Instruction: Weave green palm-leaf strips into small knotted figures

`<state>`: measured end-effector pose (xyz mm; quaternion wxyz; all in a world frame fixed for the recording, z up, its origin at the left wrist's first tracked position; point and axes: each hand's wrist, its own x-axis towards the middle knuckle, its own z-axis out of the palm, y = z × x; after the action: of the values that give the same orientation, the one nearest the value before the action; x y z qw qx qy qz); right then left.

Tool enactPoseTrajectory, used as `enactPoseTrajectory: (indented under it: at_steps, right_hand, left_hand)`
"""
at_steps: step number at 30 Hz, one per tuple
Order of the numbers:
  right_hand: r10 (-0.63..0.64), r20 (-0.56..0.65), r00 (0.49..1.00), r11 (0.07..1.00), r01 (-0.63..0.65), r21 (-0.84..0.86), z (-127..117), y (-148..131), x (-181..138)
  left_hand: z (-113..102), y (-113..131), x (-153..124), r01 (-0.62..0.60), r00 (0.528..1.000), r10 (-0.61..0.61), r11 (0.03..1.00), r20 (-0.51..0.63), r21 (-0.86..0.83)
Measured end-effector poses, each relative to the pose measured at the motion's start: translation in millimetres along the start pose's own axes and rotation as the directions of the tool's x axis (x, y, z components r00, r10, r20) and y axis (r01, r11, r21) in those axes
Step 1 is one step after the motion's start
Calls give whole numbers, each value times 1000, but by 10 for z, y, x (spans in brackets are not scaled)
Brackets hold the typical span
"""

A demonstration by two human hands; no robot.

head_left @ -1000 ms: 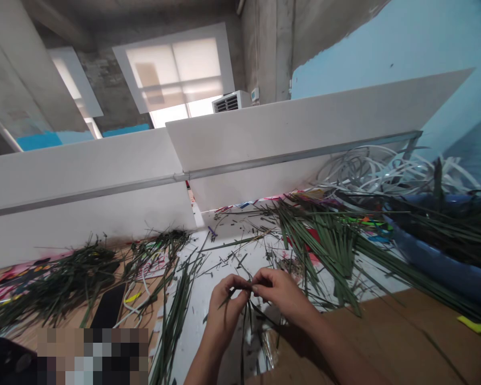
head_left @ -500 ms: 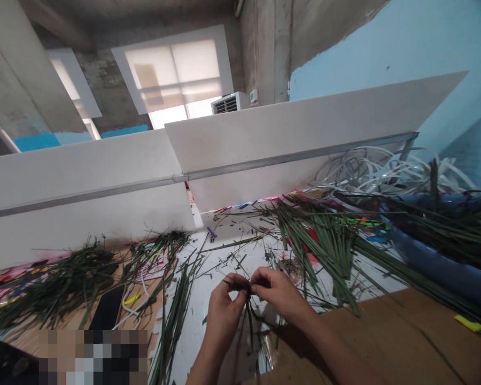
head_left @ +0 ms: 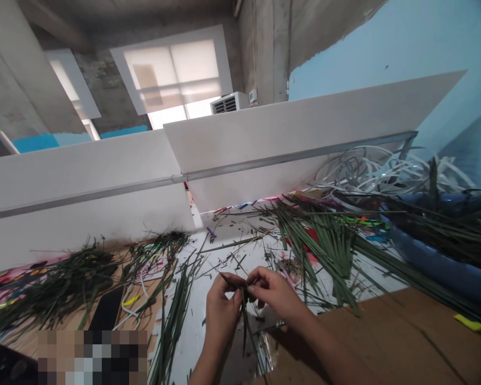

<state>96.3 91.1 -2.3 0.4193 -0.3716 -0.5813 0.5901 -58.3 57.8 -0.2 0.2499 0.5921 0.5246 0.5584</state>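
Observation:
Between my two hands are dark green leaf strips [head_left: 245, 326], their ends hanging below the fingers and one tip poking out at the upper left. My left hand [head_left: 223, 307] pinches the strips between thumb and forefinger. Closed on the same strips from the other side, my right hand [head_left: 273, 291] has its fingertips touching or nearly touching the left ones. How the strips cross at the fingertips is too small to make out. A bundle of cut green strips [head_left: 176, 315] lies left of my hands, and a thick fan of leaf strips [head_left: 324, 243] lies to the right.
A blue basin [head_left: 436, 262] full of dark leaves stands at the right, with coiled white strapping [head_left: 372, 171] behind it. Brown cardboard [head_left: 385, 337] covers the front right. At left are a phone [head_left: 107, 309], a white cable [head_left: 144, 291] and tangled leaf scraps [head_left: 72, 280]. White panels [head_left: 284, 133] wall the back.
A strip's tip now sticks out above my left fingers, and the hanging ends have shifted slightly left. Both hands keep their pinch, with small finger movements.

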Motion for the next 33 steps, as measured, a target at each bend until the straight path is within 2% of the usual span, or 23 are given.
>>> enactPoseTrajectory:
  at_steps: [4,9,16,19,21,25,29,33]
  right_hand:
    - [-5,41,999,998,3,56,-22,3,12]
    - [1,31,1000,996,-4,87,-43,-44,9]
    - [31,31,999,996,-33,88,-52,-60,17]
    - [10,2,1000,1000,-10,-1,-44,-54,4]
    - [-36,-32,999,992,32,-119,-35,-60,-16]
    - [-155,-80,985,919,114,-378,-9,-105,-69]
    - [-224,-105,969,864,148,-481,-5,-169,-102]
    - [-344,-149,927,802,208,-560,-48,-210,-110]
  left_hand:
    - [-4,-11,-1,4,1000,-4,1000,12,4]
    - [-9,5,-4,1,1000,-1,1000,13,-7]
    - [-21,45,-9,-106,994,105,994,40,26]
    - [-22,62,-4,-108,993,106,993,44,53]
    - [-26,77,0,-84,996,82,995,44,62]
    - [-37,121,3,-66,995,60,995,82,74]
    - [-27,131,1,-78,991,74,996,108,34]
    - [-6,101,-9,-58,988,54,998,145,20]
